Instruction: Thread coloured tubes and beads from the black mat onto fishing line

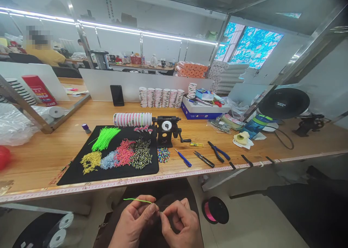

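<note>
Above my lap, my left hand (pixel 138 221) is closed in a pinch on a thin bright green tube (pixel 137 200), whose free end points left. My right hand (pixel 181 222) is closed too, its fingertips meeting those of the left. Whatever it pinches is too fine to make out. Ahead on the black mat (pixel 73 172) lies a bundle of similar green tubes (pixel 104 137). In front of that bundle are piles of small yellow pieces (pixel 91 162), pale blue pieces (pixel 108 160), pink pieces (pixel 125 152) and dark striped pieces (pixel 141 154).
A hand-cranked winder (pixel 165 130) carries a row of white spools (pixel 132 119). To its right lie a blue-handled tool (pixel 183 158), tweezers (pixel 203 159) and pliers (pixel 217 152). The table edge bears a measuring tape (pixel 106 185). A pink-wound black spool (pixel 216 210) rests on the floor.
</note>
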### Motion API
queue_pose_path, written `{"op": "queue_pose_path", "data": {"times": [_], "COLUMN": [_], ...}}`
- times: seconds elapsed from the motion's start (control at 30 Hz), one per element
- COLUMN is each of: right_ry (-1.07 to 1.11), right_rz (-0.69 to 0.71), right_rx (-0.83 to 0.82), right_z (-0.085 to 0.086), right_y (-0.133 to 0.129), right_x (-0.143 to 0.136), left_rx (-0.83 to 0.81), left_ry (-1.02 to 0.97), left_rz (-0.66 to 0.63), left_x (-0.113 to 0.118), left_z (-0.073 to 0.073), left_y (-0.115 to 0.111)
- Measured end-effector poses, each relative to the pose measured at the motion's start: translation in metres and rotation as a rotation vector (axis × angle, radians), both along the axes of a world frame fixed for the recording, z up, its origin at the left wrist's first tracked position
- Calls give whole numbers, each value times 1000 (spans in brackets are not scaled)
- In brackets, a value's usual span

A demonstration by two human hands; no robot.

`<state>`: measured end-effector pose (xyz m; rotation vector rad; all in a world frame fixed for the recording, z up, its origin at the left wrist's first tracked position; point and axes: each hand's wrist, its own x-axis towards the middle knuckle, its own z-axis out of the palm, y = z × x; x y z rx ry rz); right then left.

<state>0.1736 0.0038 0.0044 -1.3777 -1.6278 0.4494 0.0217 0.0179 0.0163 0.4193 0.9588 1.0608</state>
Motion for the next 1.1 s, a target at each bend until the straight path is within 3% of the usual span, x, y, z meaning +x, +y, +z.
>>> {"op": "queue_pose_path", "data": {"times": [0.2,0.4,0.7,0.93,1.1], "right_ry": [34,81,56,65,124], "right_rz": [4,32,93,137,323], "right_rx": [-40,-94,-46,-89,-219], "right_z": [1,-1,6,12,15], "right_y": [0,0,3,0,3], "right_x": [0,-1,0,0,-2], "left_rx": [9,78,266,322,429], "left_ry": [-1,73,509,536,555], "left_rz": [-2,-25,-106,-23,-61], "left_x": [1,1,-11,-9,-1], "left_z": [6,2,-2,1,7], "left_y": [0,0,2,3,0]}}
